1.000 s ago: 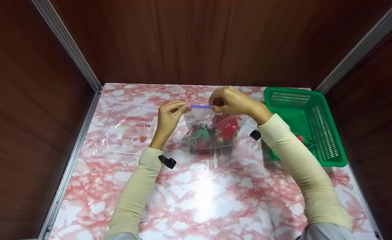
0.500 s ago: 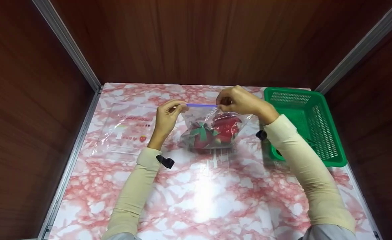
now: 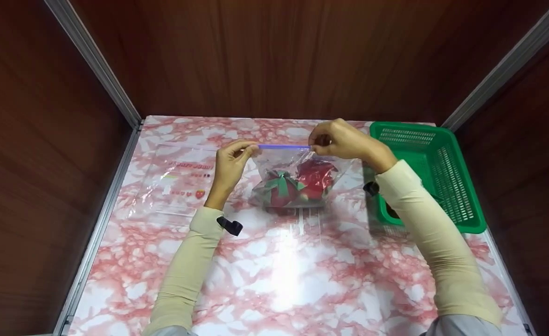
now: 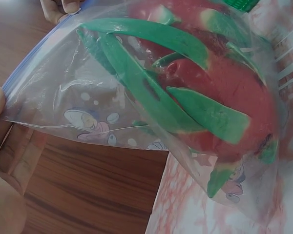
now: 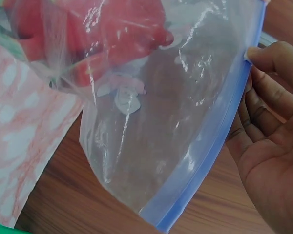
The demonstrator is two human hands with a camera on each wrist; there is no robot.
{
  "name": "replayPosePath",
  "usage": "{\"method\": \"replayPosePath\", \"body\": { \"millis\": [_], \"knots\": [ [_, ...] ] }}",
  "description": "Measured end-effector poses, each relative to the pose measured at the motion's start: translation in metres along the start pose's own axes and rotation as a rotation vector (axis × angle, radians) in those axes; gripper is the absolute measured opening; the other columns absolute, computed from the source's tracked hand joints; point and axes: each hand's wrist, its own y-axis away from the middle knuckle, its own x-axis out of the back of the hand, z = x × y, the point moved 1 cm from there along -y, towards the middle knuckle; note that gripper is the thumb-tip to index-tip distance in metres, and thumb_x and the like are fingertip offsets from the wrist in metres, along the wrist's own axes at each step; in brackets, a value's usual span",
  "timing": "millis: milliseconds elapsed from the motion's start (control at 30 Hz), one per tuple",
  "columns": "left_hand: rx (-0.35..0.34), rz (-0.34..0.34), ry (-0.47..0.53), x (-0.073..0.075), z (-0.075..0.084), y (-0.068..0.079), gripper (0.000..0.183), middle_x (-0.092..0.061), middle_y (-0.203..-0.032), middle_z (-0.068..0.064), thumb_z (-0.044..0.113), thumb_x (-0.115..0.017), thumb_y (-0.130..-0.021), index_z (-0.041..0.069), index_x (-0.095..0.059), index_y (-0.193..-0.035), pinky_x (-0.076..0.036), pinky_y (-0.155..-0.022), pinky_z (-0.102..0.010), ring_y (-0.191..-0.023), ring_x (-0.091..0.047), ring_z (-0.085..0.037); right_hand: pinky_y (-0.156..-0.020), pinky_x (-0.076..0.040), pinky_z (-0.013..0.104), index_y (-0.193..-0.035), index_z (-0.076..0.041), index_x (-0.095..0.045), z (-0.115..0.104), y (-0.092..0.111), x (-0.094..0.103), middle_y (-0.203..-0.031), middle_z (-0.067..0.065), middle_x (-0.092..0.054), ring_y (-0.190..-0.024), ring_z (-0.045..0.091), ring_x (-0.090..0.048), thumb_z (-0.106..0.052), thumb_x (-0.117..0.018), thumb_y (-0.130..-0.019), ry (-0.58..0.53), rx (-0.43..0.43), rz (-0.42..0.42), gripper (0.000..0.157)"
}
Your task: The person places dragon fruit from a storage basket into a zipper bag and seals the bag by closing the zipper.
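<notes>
A clear zip-top bag (image 3: 297,163) with a blue-purple zip strip (image 3: 283,147) stands at the middle of the table. Inside lie two dragon fruits (image 4: 219,92), red with green leaf-like scales. The left hand (image 3: 230,165) pinches the strip's left corner between thumb and fingers. Further along the strip, toward its right side, the right hand (image 3: 342,140) pinches it with thumb and forefinger. In the right wrist view the thumb of the right hand (image 5: 278,107) presses on the blue strip, and the strip runs on past it to the bag's corner.
A green plastic basket (image 3: 477,200) stands at the right, partly behind the right forearm. Flat at the left lies a clear printed bag (image 3: 176,186) with red lettering and strawberries. Dark wood-grain walls (image 3: 274,56) enclose the marbled table (image 3: 255,280) at the back and sides.
The right hand has slid rightward along the zip strip while the left hand has shifted slightly left. More of the blue-purple strip shows between them, and the bag is spread wider.
</notes>
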Motion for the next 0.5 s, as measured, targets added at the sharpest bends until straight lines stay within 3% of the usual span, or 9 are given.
{"method": "replayPosePath", "body": {
  "millis": [500],
  "knots": [
    [-0.039,0.007,0.022,0.0067,-0.0025,0.0004,0.014,-0.078,-0.097,-0.021,-0.001,-0.071,-0.099,-0.012,-0.077,-0.104,-0.064,-0.080,-0.025,-0.083,-0.074,-0.005,-0.072,-0.058,0.024,-0.103,-0.005,-0.077,0.0080,0.0077,0.0048,-0.095,0.008,-0.075,-0.079,0.016,-0.064,-0.010,-0.076,-0.094,0.002,-0.073,-0.016,0.010]
  ]
}}
